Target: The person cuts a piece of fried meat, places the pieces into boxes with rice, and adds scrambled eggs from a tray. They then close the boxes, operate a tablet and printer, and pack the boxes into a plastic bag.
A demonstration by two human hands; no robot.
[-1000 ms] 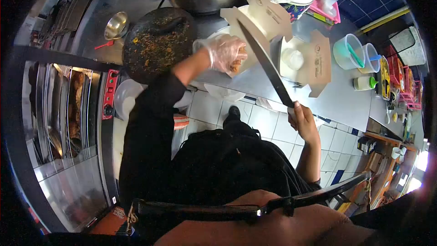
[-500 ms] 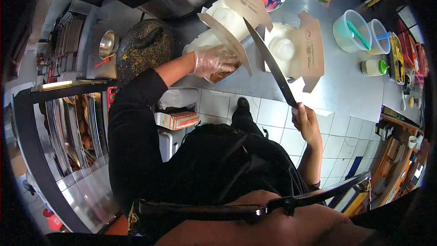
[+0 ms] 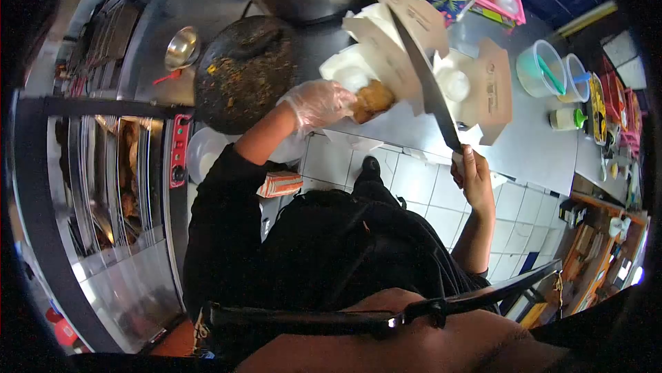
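My left hand (image 3: 321,105), in a loose clear plastic glove, is at the left edge of an open takeaway box (image 3: 336,65). Its fingers are loosely bent and apart from a firm grip, with the tips beside a golden-brown fried chicken piece (image 3: 373,101); whether they touch it is unclear. White rice (image 3: 353,78) sits behind the chicken. In my bare right hand (image 3: 473,174) is the handle of a long knife (image 3: 426,78), the blade angled up and away over the boxes.
A round dark cutting board (image 3: 245,73) with crumbs and a metal bowl (image 3: 183,47) are left. Another rice box (image 3: 492,90) stands right. Plastic tubs (image 3: 539,69) and a green-lidded jar (image 3: 567,120) sit farther right. A heated food cabinet (image 3: 114,187) is at lower left.
The view has shifted, and my left hand has drawn back left from inside the box. The chicken now shows more fully. My right hand keeps hold of the knife.
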